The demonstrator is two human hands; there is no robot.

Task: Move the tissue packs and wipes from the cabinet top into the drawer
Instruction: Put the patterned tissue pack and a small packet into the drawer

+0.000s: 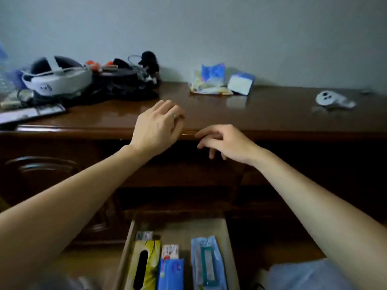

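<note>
On the dark wooden cabinet top (261, 114), near the wall, lie a blue-and-white tissue pack (240, 82) and a crumpled blue and yellow pack of tissues or wipes (209, 82). My left hand (159, 128), with a ring, hovers over the cabinet's front edge, fingers loosely curled, holding nothing. My right hand (222, 143) hangs just below that edge, fingers apart and empty. The open drawer (230, 248) at the bottom holds a yellow tissue box (144, 266), a blue pack (170, 275) and a light blue wipes pack (207, 264).
A white VR headset (56, 76), black cables and dark items (125, 80) crowd the left of the cabinet top. A white controller (333, 100) lies at the right. A dark flat device (31, 114) sits at the left front edge.
</note>
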